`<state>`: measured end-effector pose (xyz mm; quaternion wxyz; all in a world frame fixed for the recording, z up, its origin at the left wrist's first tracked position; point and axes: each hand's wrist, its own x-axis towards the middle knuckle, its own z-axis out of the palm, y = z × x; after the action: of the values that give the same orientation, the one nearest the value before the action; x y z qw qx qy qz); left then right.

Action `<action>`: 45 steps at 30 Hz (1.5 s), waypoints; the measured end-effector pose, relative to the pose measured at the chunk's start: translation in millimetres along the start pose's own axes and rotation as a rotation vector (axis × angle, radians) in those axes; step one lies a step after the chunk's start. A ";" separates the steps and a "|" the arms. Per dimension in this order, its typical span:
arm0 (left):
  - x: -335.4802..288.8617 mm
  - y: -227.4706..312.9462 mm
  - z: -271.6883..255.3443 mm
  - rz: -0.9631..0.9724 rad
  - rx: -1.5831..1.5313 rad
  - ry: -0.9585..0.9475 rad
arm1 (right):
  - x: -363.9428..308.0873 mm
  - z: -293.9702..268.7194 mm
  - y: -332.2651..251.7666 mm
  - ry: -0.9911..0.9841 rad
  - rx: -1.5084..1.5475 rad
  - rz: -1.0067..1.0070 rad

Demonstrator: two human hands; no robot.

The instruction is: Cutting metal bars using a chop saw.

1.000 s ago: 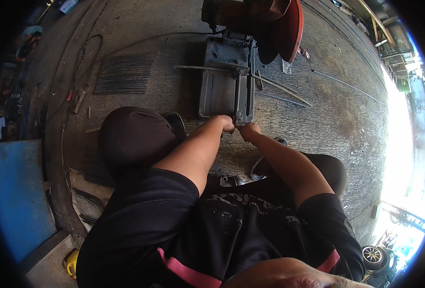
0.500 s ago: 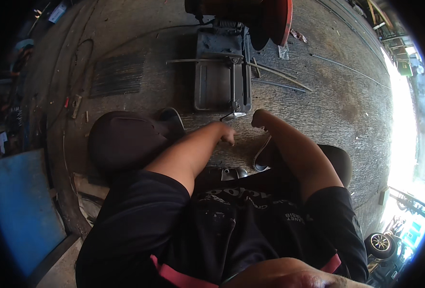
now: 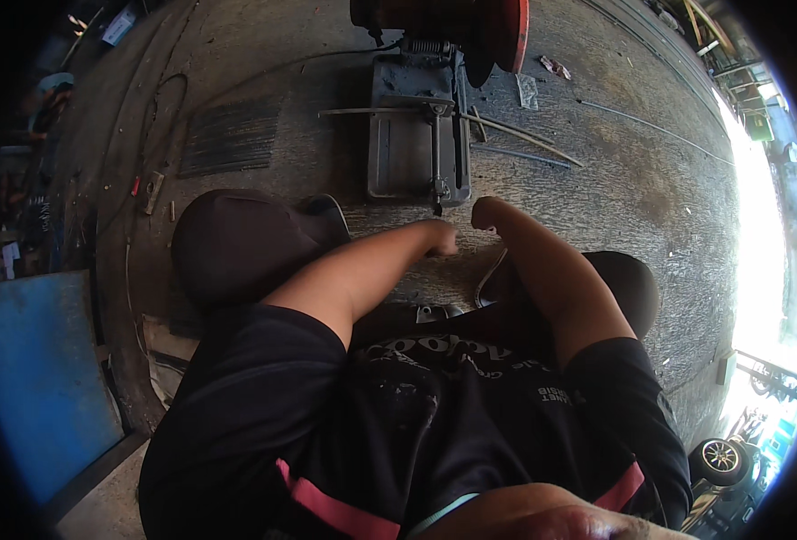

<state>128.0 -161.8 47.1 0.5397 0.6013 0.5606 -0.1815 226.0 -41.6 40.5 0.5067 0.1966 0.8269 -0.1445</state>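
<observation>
A chop saw with a dark base (image 3: 376,175) and a red-edged disc guard (image 3: 520,40) stands on the floor ahead of me. A thin metal bar (image 3: 344,112) lies across its base at the vise screw (image 3: 436,148). Just in front of the screw's near end (image 3: 438,209), my left hand (image 3: 443,238) is closed, its fingers curled and slightly blurred. My right hand (image 3: 486,214) hangs bent at the wrist beside the base's near right corner, fingers curled and mostly hidden. Whether either hand holds something small cannot be made out.
Cut rods (image 3: 529,138) lie right of the saw; a row of dark bars (image 3: 227,139) lies to its left. A cable (image 3: 272,63) runs along the floor from the saw. My knees (image 3: 236,243) flank my arms. A blue panel (image 3: 47,360) stands at left.
My left hand has moved up and right, closer to the right hand. The shiny crank seen at the screw's near end now shows as a dark, narrow shape. The right hand has shifted little.
</observation>
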 end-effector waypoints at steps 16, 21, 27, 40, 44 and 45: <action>27.2 -12.1 23.5 0.053 0.141 0.257 | 14.6 9.2 5.4 0.081 0.342 0.090; 4.1 6.8 10.3 -0.269 0.146 0.324 | 22.1 14.2 15.5 0.041 0.268 0.027; 25.9 -34.3 27.4 -0.150 0.324 -0.472 | 18.3 7.1 4.2 0.093 0.281 0.048; 29.2 -53.4 19.7 -0.249 -0.064 -0.479 | 29.0 -0.7 -2.4 0.092 0.242 0.039; -5.8 -19.2 11.1 -0.112 0.228 -0.546 | 34.2 10.3 12.9 0.064 0.249 0.036; 6.1 -32.1 23.0 -0.064 0.218 -0.195 | 29.3 0.3 -0.7 0.079 0.211 0.012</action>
<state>110.9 -185.4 19.7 0.5168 0.6177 0.5016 -0.3159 213.9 -37.1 14.3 0.4510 0.2593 0.8253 -0.2197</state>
